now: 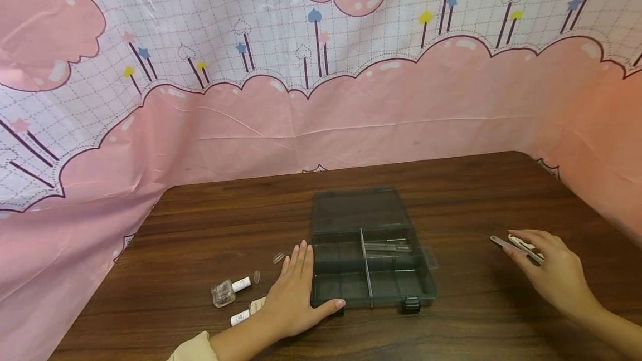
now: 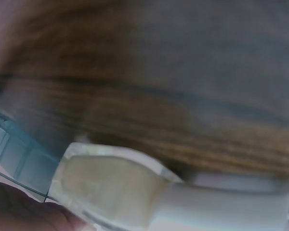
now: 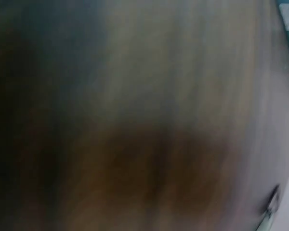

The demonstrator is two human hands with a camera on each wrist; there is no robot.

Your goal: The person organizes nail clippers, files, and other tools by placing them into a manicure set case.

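My left hand (image 1: 293, 288) lies with straight fingers along the left side of a smoky plastic compartment box (image 1: 398, 288), its thumb over the front edge. The box's lid (image 1: 358, 209) is folded back. Slim clear pieces (image 1: 386, 248) sit in its back right compartment. Beside my left wrist is a beige nail polish bottle (image 1: 258, 305), partly hidden; its white cap (image 2: 221, 207) shows large in the left wrist view. On the right, my right hand (image 1: 557, 272) holds slim silver and white tools (image 1: 521, 243) between thumb and fingers, low over the table. Their exact kind cannot be told.
A clear nail polish bottle (image 1: 223, 294) with a white cap lies left of the beige one. Two small clear nail tips (image 1: 278, 258) lie near my left fingers. A pink and white patterned cloth (image 1: 351, 110) hangs behind the brown wooden table (image 1: 241, 210).
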